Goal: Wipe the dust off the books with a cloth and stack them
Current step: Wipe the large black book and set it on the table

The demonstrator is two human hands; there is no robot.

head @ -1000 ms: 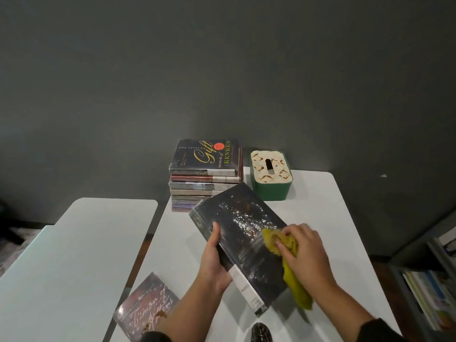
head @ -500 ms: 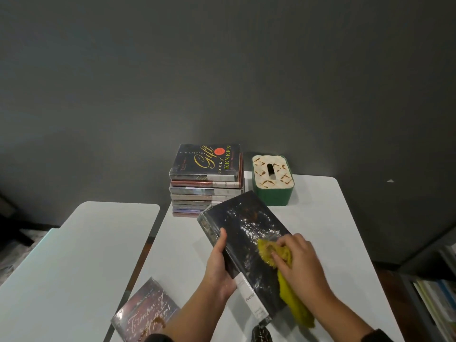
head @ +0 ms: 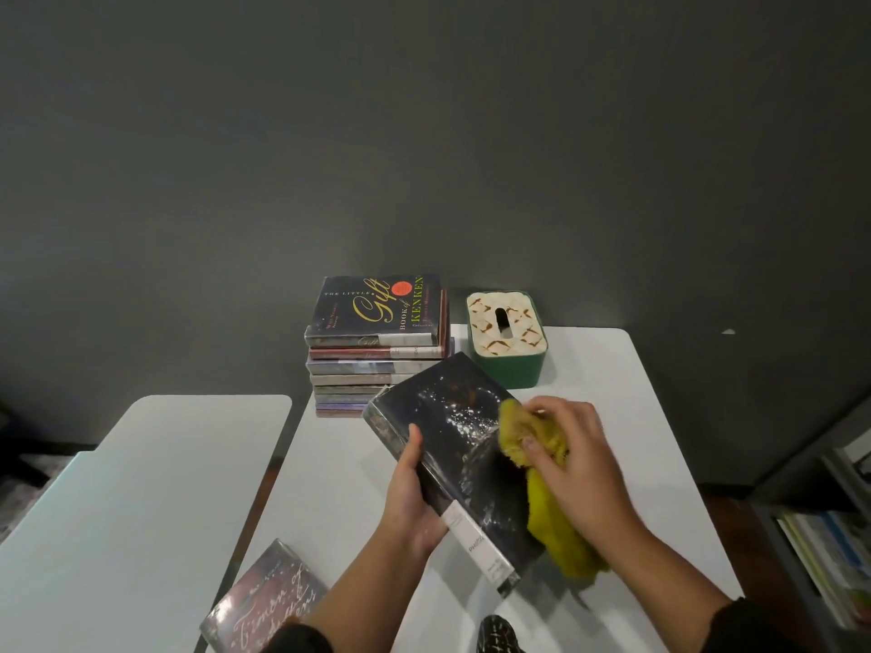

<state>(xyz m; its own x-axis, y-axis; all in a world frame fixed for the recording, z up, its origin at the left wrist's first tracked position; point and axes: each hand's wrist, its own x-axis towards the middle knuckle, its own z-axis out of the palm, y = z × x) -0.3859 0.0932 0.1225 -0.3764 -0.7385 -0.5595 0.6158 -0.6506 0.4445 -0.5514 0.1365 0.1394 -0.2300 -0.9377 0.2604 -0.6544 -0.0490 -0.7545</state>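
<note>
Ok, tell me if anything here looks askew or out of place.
One thing: the reddish book lies at the table's near-left corner, overhanging the edge. The book stack is slightly uneven, not leaning.

Both forearms are bare from wrist to near the elbow. The left hand (head: 409, 504) and the right hand (head: 577, 468) wear no gloves, rings or watch that can be seen. Dark, black-looking sleeves are pushed up, showing only at the bottom edge of the view, one on each arm. Short, unpainted fingernails show on the right hand.
</note>
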